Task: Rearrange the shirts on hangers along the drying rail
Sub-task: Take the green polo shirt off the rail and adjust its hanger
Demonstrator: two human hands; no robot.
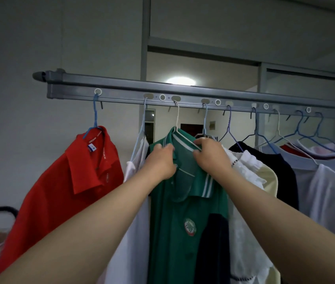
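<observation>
A grey drying rail (121, 93) with holes runs across the view. A green polo shirt (183, 201) with a white-striped collar hangs from it on a white hanger (176, 119). My left hand (160, 160) grips the shirt's left collar and shoulder. My right hand (210, 155) is closed on the right side of the collar. A red polo (64, 181) hangs on a blue hanger at the far left. A white shirt (138, 160) hangs between the red and green ones.
To the right hang a cream shirt (265, 177), a dark navy garment (285, 167) and several white shirts (330, 191) on blue and white hangers. A dark frame (2, 209) with pink cloth sits at the lower left. A ceiling light (181, 80) glows behind the rail.
</observation>
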